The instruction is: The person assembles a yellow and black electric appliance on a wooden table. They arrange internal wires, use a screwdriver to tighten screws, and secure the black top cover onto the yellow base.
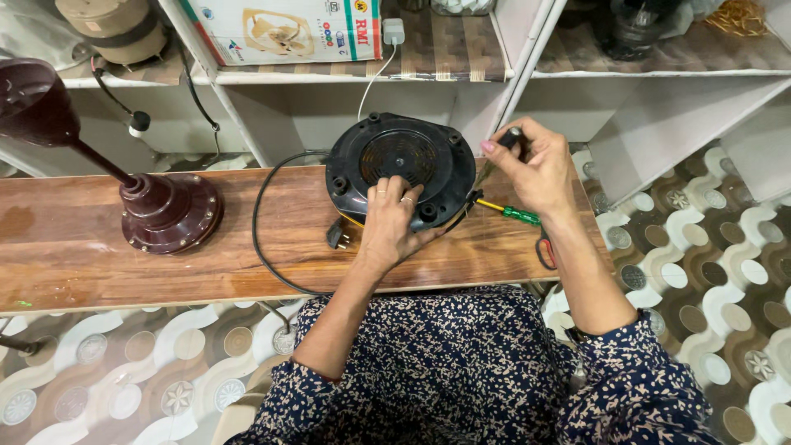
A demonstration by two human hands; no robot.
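Left hand [389, 221] presses flat on black appliance base [400, 169]; right hand [531, 169] grips screwdriver [512, 137] beside it.

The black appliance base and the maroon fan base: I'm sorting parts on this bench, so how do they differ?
The black appliance base is black, flat and round with a central grille; the maroon fan base is glossy maroon and domed, with a stem rising from it. The black one is steadied by the left hand, with the right hand holding a tool at its edge; the maroon one stands untouched. Both sit on the wooden bench.
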